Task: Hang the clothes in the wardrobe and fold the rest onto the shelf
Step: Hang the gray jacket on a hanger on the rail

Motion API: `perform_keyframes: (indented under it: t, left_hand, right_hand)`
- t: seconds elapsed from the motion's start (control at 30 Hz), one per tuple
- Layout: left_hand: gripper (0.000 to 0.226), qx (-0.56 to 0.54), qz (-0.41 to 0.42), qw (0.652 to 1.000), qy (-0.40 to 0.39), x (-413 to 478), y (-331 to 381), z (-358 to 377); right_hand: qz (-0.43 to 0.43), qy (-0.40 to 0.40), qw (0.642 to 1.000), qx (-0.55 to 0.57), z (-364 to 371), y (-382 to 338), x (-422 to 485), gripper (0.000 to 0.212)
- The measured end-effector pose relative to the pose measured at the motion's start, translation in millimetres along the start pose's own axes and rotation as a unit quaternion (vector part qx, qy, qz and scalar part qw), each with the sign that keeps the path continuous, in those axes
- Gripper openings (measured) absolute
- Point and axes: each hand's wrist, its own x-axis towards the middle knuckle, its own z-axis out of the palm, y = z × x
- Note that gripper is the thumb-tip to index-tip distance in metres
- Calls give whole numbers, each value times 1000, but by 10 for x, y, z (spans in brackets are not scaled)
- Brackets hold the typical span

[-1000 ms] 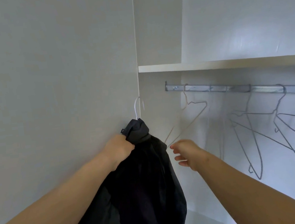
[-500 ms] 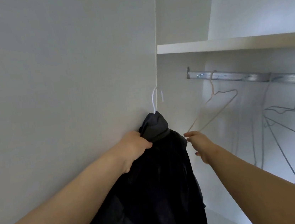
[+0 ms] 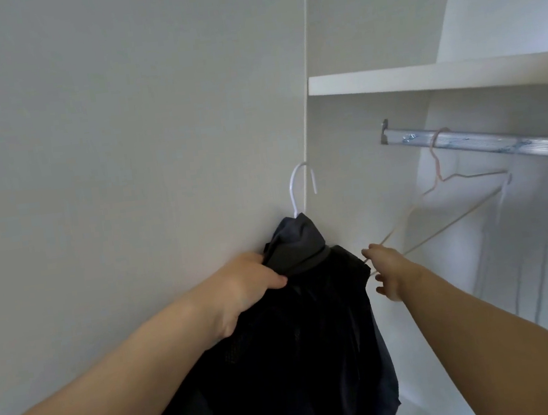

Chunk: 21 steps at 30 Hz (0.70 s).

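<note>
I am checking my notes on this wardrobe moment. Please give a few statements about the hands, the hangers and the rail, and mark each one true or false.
1. The left hand grips the dark garment near its collar. True.
2. The white hanger already hooks over the rail. False: its hook is free in the air, left of the rail.
3. The right hand touches an empty hanger that hangs on the rail. True.
4. The shelf lies below the rail. False: it is above the rail.

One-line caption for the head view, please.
Left hand grips a dark garment on a white hanger while the right hand pinches a pale wire hanger hooked on the wardrobe rail.
</note>
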Motion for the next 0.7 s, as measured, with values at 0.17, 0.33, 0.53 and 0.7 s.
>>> perform_keyframes:
  t: [0.17,0.33,0.53,0.7]
  left_hand:
    - [14,-17,-7,1000,-8,-13,38,-15]
    - [18,-13,3,1000,-4,-4,49,-24]
    - [23,-3,-4,1000,5,76,19,7]
    - [27,22,10,1000,15,184,49,233]
  right_hand:
    - [9,0,997,73,-26,-4,101,48]
    - [31,18,995,92,44,-7,167,38]
    - [4,123,985,118,-114,204,54,38]
    - [-24,195,976,88,-289,404,-247,24]
